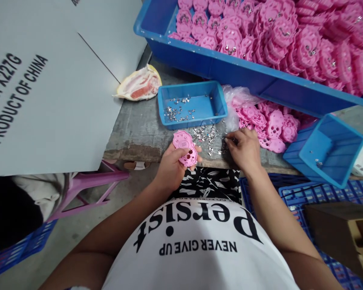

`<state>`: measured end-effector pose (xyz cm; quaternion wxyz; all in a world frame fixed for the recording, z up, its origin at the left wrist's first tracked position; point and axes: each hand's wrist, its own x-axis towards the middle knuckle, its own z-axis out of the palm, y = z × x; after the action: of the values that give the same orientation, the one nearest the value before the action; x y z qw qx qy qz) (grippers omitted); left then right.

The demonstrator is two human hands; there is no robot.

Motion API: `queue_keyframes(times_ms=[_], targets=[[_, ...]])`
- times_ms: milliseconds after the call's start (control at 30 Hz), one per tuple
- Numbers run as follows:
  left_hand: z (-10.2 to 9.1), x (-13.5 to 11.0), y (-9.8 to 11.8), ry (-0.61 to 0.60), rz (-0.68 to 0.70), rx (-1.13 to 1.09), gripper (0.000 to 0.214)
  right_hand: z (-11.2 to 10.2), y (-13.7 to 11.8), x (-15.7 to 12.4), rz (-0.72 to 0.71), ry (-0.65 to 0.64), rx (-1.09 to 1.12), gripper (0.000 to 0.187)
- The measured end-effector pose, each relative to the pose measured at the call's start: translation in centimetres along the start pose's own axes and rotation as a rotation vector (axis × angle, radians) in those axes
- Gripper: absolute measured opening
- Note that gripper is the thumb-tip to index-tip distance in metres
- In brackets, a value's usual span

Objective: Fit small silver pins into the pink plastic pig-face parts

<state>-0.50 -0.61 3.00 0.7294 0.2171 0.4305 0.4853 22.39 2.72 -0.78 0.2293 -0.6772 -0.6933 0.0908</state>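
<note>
A pink plastic casing piece (184,146) with small holes lies across the fingers of my left hand (173,165), the thumb pressed on its face. At the table's front edge my right hand (244,148) is bent down with its fingertips together over loose small metal parts (210,137). Whether a part is pinched there is too small to tell. Behind the loose parts stands a shallow blue tray (193,123) with more metal bits inside. To the right of my right hand, pink casings (275,125) spill from a clear plastic bag (231,106).
A large blue bin (245,66) full of stacked pink pieces spans the back. A tilted blue box (329,151) stands at the right edge. On the left are a fruit rind (142,85) and a big grey printed board (54,88). Below right is a cardboard box (335,229).
</note>
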Motion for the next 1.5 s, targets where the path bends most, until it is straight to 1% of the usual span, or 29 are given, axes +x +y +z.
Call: queue_keyframes(times_ms=[100,200,333,433,500,600,700,800,933,1033,1233,1367,1500], targets=[[0.0,-0.1,0.0,-0.006,-0.018,0.0,0.03,0.2,-0.4,0.5,-0.024,-0.018,-0.081,0.017],[0.0,-0.1,0.2,0.002,-0.011,-0.004,0.03,0.3,-0.6,0.8,-0.044,0.005,-0.124,0.019],[0.0,0.0,0.1,0.014,-0.002,-0.003,0.031,0.3,-0.8,1.1,-0.059,-0.023,-0.138,0.023],[0.0,0.1,-0.1,0.013,-0.023,-0.008,0.032,0.7,-1.3,1.5,-0.091,-0.062,-0.146,0.03],[-0.1,0.2,-0.2,0.009,-0.028,-0.01,0.032,1.0,-1.6,1.7,-0.114,-0.056,-0.146,0.036],[-0.3,0.4,0.2,0.031,0.002,-0.007,0.033,1.3,-1.7,2.0,-0.155,-0.033,-0.139,0.041],[-0.6,0.7,0.8,0.065,0.049,-0.009,0.033,1.2,-1.4,2.2,-0.169,-0.027,-0.119,0.037],[-0.8,0.8,1.2,0.069,0.071,-0.012,0.034,0.9,-1.2,2.5,-0.132,-0.031,-0.123,0.03],[-0.8,0.8,1.1,0.053,0.052,-0.02,0.032,0.7,-1.7,3.1,-0.1,-0.067,-0.135,0.025],[-0.7,0.7,1.0,0.049,0.036,-0.022,0.033,0.9,-2.4,3.7,-0.096,-0.102,-0.144,0.022],[-1.0,0.5,1.0,0.061,0.028,-0.023,0.033,1.7,-3.1,4.6,-0.063,-0.142,-0.174,0.028],[-1.2,0.5,1.0,0.065,0.033,-0.026,0.034,1.6,-3.5,4.6,-0.048,-0.157,-0.2,0.031],[-1.0,0.4,1.1,0.058,0.028,-0.018,0.036,1.5,-3.3,4.6,-0.081,-0.161,-0.254,0.031]])
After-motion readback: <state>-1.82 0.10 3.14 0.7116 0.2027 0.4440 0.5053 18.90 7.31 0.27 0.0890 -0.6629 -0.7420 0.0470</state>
